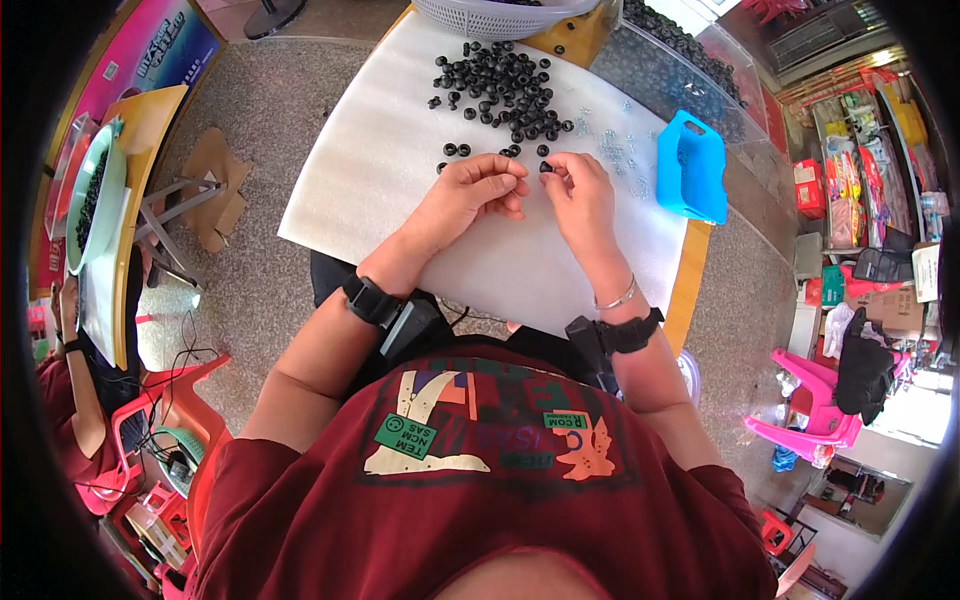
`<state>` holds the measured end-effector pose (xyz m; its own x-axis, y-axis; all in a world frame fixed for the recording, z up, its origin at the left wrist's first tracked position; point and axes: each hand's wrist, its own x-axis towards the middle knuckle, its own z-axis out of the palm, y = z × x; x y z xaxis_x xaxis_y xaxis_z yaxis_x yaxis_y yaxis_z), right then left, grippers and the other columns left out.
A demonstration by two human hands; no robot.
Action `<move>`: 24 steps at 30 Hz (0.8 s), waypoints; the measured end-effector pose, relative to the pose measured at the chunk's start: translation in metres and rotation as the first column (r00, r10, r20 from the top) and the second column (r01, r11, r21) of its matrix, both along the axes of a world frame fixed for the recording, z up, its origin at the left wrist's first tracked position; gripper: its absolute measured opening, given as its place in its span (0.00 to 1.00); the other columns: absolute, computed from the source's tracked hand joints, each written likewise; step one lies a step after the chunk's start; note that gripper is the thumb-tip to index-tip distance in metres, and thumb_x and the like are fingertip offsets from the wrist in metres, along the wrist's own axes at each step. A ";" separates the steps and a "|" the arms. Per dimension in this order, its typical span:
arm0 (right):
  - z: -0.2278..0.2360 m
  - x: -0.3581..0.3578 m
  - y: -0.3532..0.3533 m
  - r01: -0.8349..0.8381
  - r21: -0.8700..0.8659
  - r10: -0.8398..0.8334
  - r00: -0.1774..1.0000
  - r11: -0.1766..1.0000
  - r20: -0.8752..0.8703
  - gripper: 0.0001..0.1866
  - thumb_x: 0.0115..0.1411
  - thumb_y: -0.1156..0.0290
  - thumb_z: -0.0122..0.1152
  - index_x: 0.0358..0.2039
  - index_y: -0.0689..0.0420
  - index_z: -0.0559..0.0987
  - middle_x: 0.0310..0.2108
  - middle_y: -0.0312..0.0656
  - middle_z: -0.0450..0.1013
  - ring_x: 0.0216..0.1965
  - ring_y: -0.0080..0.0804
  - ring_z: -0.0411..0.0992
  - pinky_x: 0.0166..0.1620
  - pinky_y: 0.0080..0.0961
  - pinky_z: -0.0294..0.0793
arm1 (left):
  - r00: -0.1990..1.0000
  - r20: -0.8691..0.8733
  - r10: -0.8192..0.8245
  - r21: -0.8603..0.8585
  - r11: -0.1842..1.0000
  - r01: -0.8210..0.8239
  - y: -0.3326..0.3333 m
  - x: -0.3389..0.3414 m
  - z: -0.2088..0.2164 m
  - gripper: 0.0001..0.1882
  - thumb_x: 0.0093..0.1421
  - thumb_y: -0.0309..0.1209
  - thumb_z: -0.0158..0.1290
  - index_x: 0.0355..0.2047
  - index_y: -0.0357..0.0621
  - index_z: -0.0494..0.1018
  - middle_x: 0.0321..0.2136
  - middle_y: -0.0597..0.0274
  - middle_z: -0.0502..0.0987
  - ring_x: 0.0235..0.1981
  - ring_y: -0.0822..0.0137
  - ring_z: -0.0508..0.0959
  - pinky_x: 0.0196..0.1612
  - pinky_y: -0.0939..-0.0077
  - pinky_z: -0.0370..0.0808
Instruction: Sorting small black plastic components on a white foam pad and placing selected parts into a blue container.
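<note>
On the white table sheet (370, 150), both of my hands are close together near the front of a pile of small round black pieces (500, 85), some showing a hole. My right hand (582, 200) pinches one small black round piece (546, 168) between thumb and fingertips. Just left of it, my left hand (470, 192) has its fingers curled in with thumb against forefinger; whether something tiny is held there is hidden. A few loose black pieces lie just beyond my fingertips. Small clear or silvery bits (612, 148) are scattered to the right of the pile.
A blue plastic basket (692, 190) stands at the table's right edge. Behind are a grey perforated basket (490, 18) and a clear bin (660, 75) of black pieces. To the left, another person's arm (88, 400) is by a second table holding a green basin (95, 200).
</note>
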<state>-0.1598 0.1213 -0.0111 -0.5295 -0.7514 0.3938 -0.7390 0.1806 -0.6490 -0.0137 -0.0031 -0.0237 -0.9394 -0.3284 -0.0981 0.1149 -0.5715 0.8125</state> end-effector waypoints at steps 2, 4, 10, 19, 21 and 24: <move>0.011 0.012 0.003 0.001 -0.043 -0.001 1.000 0.999 0.004 0.10 0.49 0.78 0.62 0.34 0.57 0.76 0.29 0.39 0.72 0.33 0.38 0.70 0.40 0.35 0.67 | 0.999 0.027 0.041 -0.048 0.998 -0.040 0.002 -0.003 0.003 0.12 0.66 0.27 0.48 0.47 0.33 0.71 0.38 0.58 0.77 0.35 0.70 0.78 0.44 0.75 0.76; 0.018 0.028 0.005 0.013 -0.068 -0.016 0.999 0.998 -0.043 0.10 0.50 0.78 0.61 0.34 0.56 0.76 0.29 0.39 0.72 0.33 0.37 0.70 0.41 0.35 0.67 | 0.997 0.036 0.063 -0.101 0.993 -0.059 0.006 -0.005 0.006 0.13 0.66 0.27 0.48 0.47 0.32 0.70 0.38 0.58 0.77 0.36 0.69 0.78 0.44 0.74 0.77; 0.019 0.045 0.006 -0.040 -0.144 0.050 0.997 0.989 0.063 0.10 0.54 0.79 0.59 0.37 0.58 0.77 0.31 0.42 0.73 0.32 0.37 0.72 0.38 0.32 0.71 | 0.995 0.030 0.090 -0.134 0.987 -0.085 0.005 -0.005 -0.001 0.13 0.65 0.27 0.50 0.47 0.31 0.72 0.37 0.58 0.77 0.37 0.68 0.78 0.43 0.74 0.77; 0.027 0.031 0.011 -0.106 -0.099 0.125 0.968 0.989 0.215 0.08 0.56 0.79 0.59 0.37 0.61 0.79 0.32 0.43 0.76 0.31 0.30 0.75 0.36 0.24 0.74 | 0.999 0.011 0.044 -0.136 0.990 -0.042 0.002 -0.005 0.003 0.14 0.64 0.25 0.49 0.49 0.30 0.69 0.35 0.58 0.76 0.34 0.68 0.78 0.43 0.73 0.78; 0.023 0.030 0.014 -0.094 -0.094 0.116 0.955 0.991 0.273 0.07 0.56 0.79 0.60 0.37 0.61 0.79 0.31 0.41 0.76 0.32 0.27 0.74 0.37 0.23 0.74 | 0.998 -0.019 0.059 -0.113 0.992 -0.061 0.002 -0.005 -0.003 0.18 0.64 0.26 0.50 0.53 0.31 0.65 0.36 0.58 0.75 0.33 0.68 0.78 0.44 0.72 0.78; 0.019 0.030 0.016 -0.084 -0.092 0.113 0.917 0.992 0.382 0.06 0.57 0.78 0.60 0.36 0.62 0.78 0.30 0.40 0.76 0.32 0.22 0.73 0.37 0.21 0.74 | 0.999 -0.035 0.018 -0.109 0.994 -0.022 0.001 -0.005 -0.001 0.18 0.64 0.26 0.51 0.52 0.31 0.65 0.36 0.59 0.75 0.33 0.69 0.78 0.44 0.72 0.78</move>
